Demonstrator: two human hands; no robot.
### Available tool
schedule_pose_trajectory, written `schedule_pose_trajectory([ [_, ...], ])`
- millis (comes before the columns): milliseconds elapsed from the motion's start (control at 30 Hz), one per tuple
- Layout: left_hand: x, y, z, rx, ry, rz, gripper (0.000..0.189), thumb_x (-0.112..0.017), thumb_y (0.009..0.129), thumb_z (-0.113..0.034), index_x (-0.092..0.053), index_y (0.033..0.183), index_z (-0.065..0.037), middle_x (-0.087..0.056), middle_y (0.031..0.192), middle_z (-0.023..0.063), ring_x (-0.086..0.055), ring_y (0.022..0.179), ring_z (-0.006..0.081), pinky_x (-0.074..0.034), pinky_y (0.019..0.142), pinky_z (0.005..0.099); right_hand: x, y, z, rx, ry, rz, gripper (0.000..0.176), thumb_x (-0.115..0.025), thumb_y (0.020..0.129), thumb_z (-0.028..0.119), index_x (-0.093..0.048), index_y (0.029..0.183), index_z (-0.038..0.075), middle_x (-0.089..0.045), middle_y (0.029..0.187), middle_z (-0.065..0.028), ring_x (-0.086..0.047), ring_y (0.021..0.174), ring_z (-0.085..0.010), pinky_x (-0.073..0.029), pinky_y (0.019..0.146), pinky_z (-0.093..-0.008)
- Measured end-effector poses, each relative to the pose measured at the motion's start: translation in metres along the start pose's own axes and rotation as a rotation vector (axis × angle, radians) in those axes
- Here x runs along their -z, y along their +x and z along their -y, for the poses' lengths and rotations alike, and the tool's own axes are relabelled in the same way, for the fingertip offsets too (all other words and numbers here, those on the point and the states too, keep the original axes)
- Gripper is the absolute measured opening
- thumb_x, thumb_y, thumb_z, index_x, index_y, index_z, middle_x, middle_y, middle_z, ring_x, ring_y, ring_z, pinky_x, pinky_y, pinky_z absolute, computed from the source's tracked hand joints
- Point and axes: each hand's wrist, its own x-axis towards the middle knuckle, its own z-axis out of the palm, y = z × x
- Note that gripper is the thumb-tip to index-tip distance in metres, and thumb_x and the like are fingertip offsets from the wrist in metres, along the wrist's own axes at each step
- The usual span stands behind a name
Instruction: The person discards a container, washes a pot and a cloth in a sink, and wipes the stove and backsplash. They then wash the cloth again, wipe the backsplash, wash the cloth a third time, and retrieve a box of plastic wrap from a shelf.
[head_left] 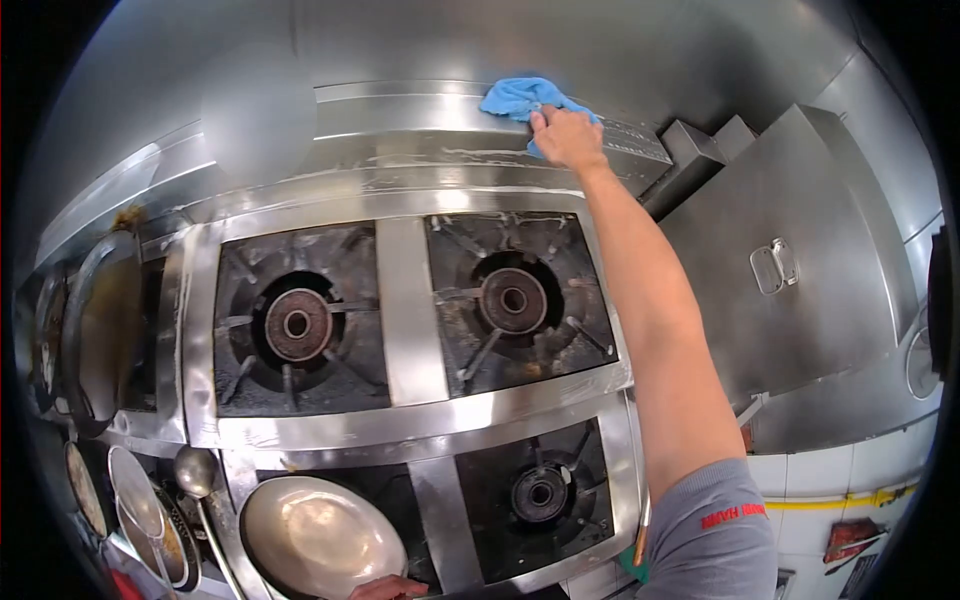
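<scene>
My right hand [570, 138] is closed on a blue cloth [522, 98] and presses it on the steel ledge [400, 112] behind the stove. Wet, soapy streaks show on the ledge beside and below the cloth. At the bottom edge, my left hand [388, 588] is only partly in view, at the near rim of a large steel wok [320, 535] on the front left burner; its fingers are mostly cut off. Between the ledge and the wok lie two back burners, the left one [297, 322] and the right one [514, 299], with black grates.
A big steel cover with a handle [773, 267] stands on the right. The front right burner [541, 493] has nothing on it. At the left are a dark pan [108, 325], a ladle [196, 471] and strainers [137, 490]. A yellow pipe [850, 502] runs along the tiles.
</scene>
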Motion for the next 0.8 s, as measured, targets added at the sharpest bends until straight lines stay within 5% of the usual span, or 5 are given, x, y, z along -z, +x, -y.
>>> schedule_pose_trajectory([
  [200, -0.079, 0.054, -0.006, 0.065, 0.018, 0.003, 0.029, -0.049, 0.082, 0.008, -0.062, 0.106, 0.000, -0.058, 0.086, 0.0093, -0.051, 0.068, 0.0140, -0.040, 0.060, 0.0262, -0.006, 0.019, -0.122, -0.070, -0.150, -0.017, 0.045, -0.040, 0.093, 0.044, -0.067, 0.109, 0.012, -0.061, 0.116, -0.0161, -0.053, 0.114, -0.0360, -0.037, 0.096, -0.0534],
  [333, -0.131, 0.087, -0.009, -0.102, -0.140, -0.079, 0.036, -0.047, 0.078, 0.007, -0.062, 0.109, 0.000, -0.057, 0.083, 0.0064, -0.048, 0.068, 0.0131, -0.041, 0.062, 0.0259, -0.006, 0.027, -0.198, -0.133, -0.282, 0.007, 0.043, -0.045, 0.090, 0.040, -0.068, 0.103, 0.007, -0.058, 0.119, -0.0196, -0.050, 0.116, -0.0341, -0.042, 0.093, -0.0471],
  [400, -0.143, 0.086, -0.008, 0.070, -0.158, -0.050, 0.037, -0.046, 0.077, 0.005, -0.062, 0.110, 0.001, -0.059, 0.087, 0.0075, -0.051, 0.070, 0.0132, -0.043, 0.064, 0.0258, -0.017, 0.031, -0.233, -0.094, -0.342, -0.061, 0.041, -0.047, 0.089, 0.038, -0.069, 0.100, 0.005, -0.057, 0.119, -0.0204, -0.051, 0.115, -0.0347, -0.043, 0.092, -0.0462],
  [600, -0.149, 0.081, -0.010, -0.018, -0.210, -0.147, 0.034, -0.044, 0.077, 0.003, -0.063, 0.106, 0.001, -0.064, 0.096, 0.0113, -0.055, 0.073, 0.0167, -0.045, 0.066, 0.0273, -0.059, 0.047, -0.264, 0.074, 0.067, -0.248, 0.043, -0.052, 0.085, 0.028, -0.055, 0.119, 0.004, -0.053, 0.123, -0.0235, -0.049, 0.115, -0.0406, -0.040, 0.096, -0.0503],
  [800, -0.115, 0.037, 0.007, 0.063, -0.252, -0.127, 0.030, -0.047, 0.080, -0.001, -0.062, 0.105, -0.001, -0.063, 0.095, 0.0117, -0.058, 0.079, 0.0197, -0.046, 0.071, 0.0296, -0.063, 0.050, -0.258, -0.145, 0.350, -0.010, 0.057, -0.044, 0.093, 0.036, -0.035, 0.141, 0.007, -0.041, 0.142, -0.0207, -0.039, 0.131, -0.0364, -0.030, 0.107, -0.0395],
])
